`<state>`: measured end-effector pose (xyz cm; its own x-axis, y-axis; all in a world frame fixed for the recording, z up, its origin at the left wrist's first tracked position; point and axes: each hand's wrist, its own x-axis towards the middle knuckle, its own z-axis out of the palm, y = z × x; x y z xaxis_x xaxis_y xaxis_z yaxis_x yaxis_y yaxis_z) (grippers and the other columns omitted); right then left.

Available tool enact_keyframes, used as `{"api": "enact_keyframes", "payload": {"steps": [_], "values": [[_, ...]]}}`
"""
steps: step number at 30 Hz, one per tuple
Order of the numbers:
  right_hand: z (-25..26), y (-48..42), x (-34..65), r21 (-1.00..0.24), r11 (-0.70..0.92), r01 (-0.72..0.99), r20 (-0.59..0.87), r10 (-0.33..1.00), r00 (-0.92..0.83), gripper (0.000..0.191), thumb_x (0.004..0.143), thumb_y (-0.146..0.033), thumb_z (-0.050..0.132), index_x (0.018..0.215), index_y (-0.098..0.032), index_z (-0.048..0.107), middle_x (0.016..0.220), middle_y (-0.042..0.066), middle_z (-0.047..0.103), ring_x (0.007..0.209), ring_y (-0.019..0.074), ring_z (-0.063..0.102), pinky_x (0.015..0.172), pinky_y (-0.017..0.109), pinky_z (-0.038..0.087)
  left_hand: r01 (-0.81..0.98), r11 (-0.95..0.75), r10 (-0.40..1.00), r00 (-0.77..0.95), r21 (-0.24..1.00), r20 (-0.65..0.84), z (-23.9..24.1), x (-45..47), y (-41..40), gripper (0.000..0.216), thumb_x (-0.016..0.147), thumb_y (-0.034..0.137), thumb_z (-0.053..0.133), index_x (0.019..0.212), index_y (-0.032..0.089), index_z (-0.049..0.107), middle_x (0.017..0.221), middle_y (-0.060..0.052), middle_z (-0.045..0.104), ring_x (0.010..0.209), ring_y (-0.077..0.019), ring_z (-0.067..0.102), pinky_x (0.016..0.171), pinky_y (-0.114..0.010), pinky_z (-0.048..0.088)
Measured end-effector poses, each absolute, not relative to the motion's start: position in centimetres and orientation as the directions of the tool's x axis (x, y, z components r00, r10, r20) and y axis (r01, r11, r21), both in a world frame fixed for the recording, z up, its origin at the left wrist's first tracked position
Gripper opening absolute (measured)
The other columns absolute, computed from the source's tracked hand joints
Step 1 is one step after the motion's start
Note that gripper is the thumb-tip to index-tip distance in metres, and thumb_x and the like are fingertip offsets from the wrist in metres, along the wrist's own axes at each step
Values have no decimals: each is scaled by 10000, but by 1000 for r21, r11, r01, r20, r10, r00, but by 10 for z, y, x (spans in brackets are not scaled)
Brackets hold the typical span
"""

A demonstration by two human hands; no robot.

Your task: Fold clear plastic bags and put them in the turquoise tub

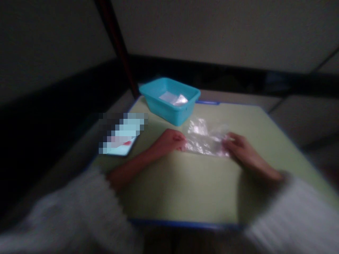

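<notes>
A clear, crinkled plastic bag (202, 141) is stretched between my two hands, just over the table. My left hand (174, 138) is closed on its left edge, fingers pinched together. On the other side my right hand (239, 146) grips the right edge between thumb and fingers. Shiny highlights run along the film; whether anything lies inside it I cannot tell. Just beyond the bag stands a turquoise plastic basin (169, 107), with white and clear, shiny pieces (173, 98) lying in it.
The pale green table (180, 190) has a blue rim (185, 223). At its left edge lies a flat, bright object (119, 150), mostly blurred out by pixels. A dark red pole (119, 46) rises behind the far left corner, with a wall (212, 28) at the back.
</notes>
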<state>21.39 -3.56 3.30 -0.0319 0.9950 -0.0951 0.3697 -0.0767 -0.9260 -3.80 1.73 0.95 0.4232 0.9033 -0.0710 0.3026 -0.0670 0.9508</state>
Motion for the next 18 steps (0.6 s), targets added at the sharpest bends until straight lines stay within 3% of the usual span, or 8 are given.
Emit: {"api": "enact_keyframes", "payload": {"steps": [5, 10, 18], "values": [[30, -25, 214, -906, -91, 413, -98, 995, 6, 290, 716, -455, 605, 751, -205, 463, 525, -18, 558, 432, 115, 507, 390, 236, 326, 331, -78, 917, 395, 940, -63, 8, -36, 20, 79, 706, 133, 588, 644, 109, 631, 576, -25, 661, 492, -91, 598, 470, -162, 439], [28, -20, 218, -921, -96, 378, -79, 995, 61, 356, 659, -387, 645, 871, -215, 417, 514, -44, 575, 401, 113, 504, 364, 220, 326, 358, 50, 926, 334, 932, -178, 15, -29, 20, 21, 715, 96, 574, 712, 116, 574, 591, -35, 674, 523, -123, 642, 447, -165, 444], [22, -19, 222, -954, -63, 294, -48, 997, 56, 496, 607, -397, 726, 941, -213, 410, 562, -50, 595, 445, 133, 566, 390, 229, 407, 363, 120, 934, 274, 924, -229, 27, -24, 14, 187, 739, 86, 566, 907, 139, 503, 606, -4, 673, 513, -131, 646, 398, -148, 394]]}}
